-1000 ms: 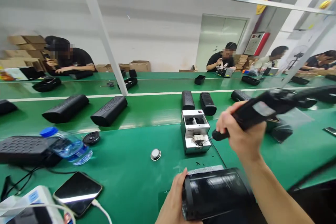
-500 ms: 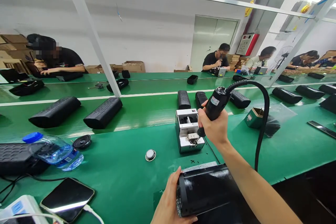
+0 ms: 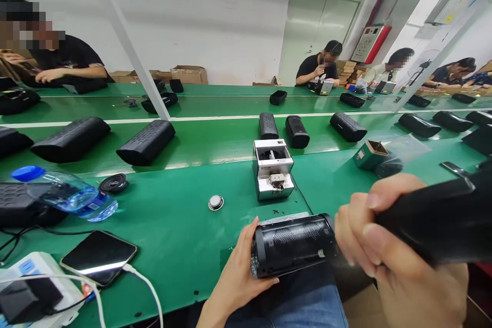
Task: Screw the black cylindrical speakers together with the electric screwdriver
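Observation:
In the head view, my left hand (image 3: 236, 269) grips the left end of a black speaker housing (image 3: 294, 251) with two perforated patches on its upper face. It leans at the bench edge, over my lap. A small silvery part sits near its right end. My right hand (image 3: 400, 241) is wrapped round a black electric screwdriver (image 3: 442, 215), close to the camera at the right. The screwdriver's tip is hidden behind my fingers. Beyond the housing stands a silver-and-black screw feeder (image 3: 272, 171). A small round silver speaker driver (image 3: 216, 202) lies to its left.
Left on the green bench (image 3: 172, 246) are a water bottle (image 3: 82, 202), a phone (image 3: 100, 256) and a white power strip (image 3: 42, 292) with cables. A small green box (image 3: 369, 156) stands at right. Several black housings (image 3: 146, 142) line the belt; co-workers sit beyond.
My right hand has brought the screwdriver from over the screw feeder back toward me, to the right of the housing. My left hand keeps holding the housing. The camera view has tilted down.

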A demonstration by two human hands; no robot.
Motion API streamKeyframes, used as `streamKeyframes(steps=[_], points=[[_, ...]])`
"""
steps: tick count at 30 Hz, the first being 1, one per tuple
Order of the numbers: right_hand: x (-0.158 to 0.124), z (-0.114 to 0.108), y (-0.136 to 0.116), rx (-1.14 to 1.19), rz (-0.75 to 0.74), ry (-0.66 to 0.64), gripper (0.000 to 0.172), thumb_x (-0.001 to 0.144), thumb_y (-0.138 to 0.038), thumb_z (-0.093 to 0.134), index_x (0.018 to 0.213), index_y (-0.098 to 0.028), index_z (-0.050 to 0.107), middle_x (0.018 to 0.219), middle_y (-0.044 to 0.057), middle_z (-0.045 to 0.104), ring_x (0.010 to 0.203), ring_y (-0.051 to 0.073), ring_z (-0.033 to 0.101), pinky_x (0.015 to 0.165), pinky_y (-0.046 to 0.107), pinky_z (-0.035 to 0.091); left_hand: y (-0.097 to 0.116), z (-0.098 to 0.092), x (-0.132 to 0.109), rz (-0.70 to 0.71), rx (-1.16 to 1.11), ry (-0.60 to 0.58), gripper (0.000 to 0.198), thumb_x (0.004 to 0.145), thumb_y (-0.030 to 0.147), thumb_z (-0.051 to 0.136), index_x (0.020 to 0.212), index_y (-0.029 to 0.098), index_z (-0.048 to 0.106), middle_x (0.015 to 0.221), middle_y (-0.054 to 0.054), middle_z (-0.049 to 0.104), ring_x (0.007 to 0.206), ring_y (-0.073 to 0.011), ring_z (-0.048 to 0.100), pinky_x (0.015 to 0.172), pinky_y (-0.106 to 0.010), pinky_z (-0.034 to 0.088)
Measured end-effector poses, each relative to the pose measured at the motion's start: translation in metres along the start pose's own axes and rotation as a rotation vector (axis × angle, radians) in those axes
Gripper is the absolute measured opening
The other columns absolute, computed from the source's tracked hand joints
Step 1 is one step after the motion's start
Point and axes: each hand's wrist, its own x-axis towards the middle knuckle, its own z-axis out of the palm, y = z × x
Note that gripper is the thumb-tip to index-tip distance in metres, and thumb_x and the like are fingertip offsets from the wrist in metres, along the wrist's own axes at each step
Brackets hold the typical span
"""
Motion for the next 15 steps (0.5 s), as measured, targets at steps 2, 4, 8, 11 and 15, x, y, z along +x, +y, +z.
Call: streamKeyframes(steps=[2,4,8,11,15], points=[[-0.008,0.005,-0.002,-0.034,-0.007,0.008,0.015,0.118,-0.009,0.041,0.121,-0.006,0.027,0.082,0.0,0.043,0.073,-0.002,0.049,0.069,0.009,0.049,0.0,0.0,0.0,0.004,0.003,0.005,0.135,0.076,0.018,0.095,0.18,0.042,0.012,0.186,-0.013,0.034,0.175,-0.0399,0.039,0.144,-0.071,0.033],[-0.014,0.006,0.002,-0.046,-0.018,0.012,0.012,0.118,-0.008,0.041,0.122,-0.006,0.03,0.082,0.001,0.044,0.074,-0.002,0.048,0.073,0.01,0.049,-0.001,0.0,0.0,0.007,0.004,0.008,0.137,0.075,0.017,0.096,0.18,0.042,0.012,0.186,-0.013,0.034,0.174,-0.04,0.04,0.144,-0.072,0.032],[-0.032,0.0,0.022,-0.133,-0.009,-0.027,0.016,0.113,-0.005,0.05,0.122,-0.004,0.037,0.094,0.005,0.053,0.086,-0.001,0.056,0.082,0.01,0.05,-0.003,0.001,-0.001,0.019,0.012,0.015,0.141,0.073,0.019,0.1,0.181,0.04,0.012,0.187,-0.016,0.033,0.175,-0.0434,0.038,0.143,-0.073,0.033],[-0.047,0.001,0.036,-0.185,0.062,-0.076,0.022,0.111,-0.014,0.06,0.114,-0.002,0.042,0.103,0.01,0.056,0.097,0.002,0.059,0.085,0.01,0.051,-0.003,0.004,-0.002,-0.01,0.014,0.035,0.144,0.072,0.02,0.101,0.182,0.04,0.011,0.187,-0.017,0.034,0.174,-0.0439,0.04,0.142,-0.072,0.036],[-0.049,0.011,0.043,-0.153,0.195,-0.102,0.039,0.116,-0.024,0.056,0.096,0.001,0.034,0.093,0.011,0.053,0.095,-0.001,0.057,0.084,0.007,0.048,-0.006,0.006,-0.003,0.006,0.03,0.033,0.144,0.072,0.025,0.102,0.183,0.038,0.012,0.185,-0.019,0.038,0.173,-0.0469,0.041,0.14,-0.073,0.041]])
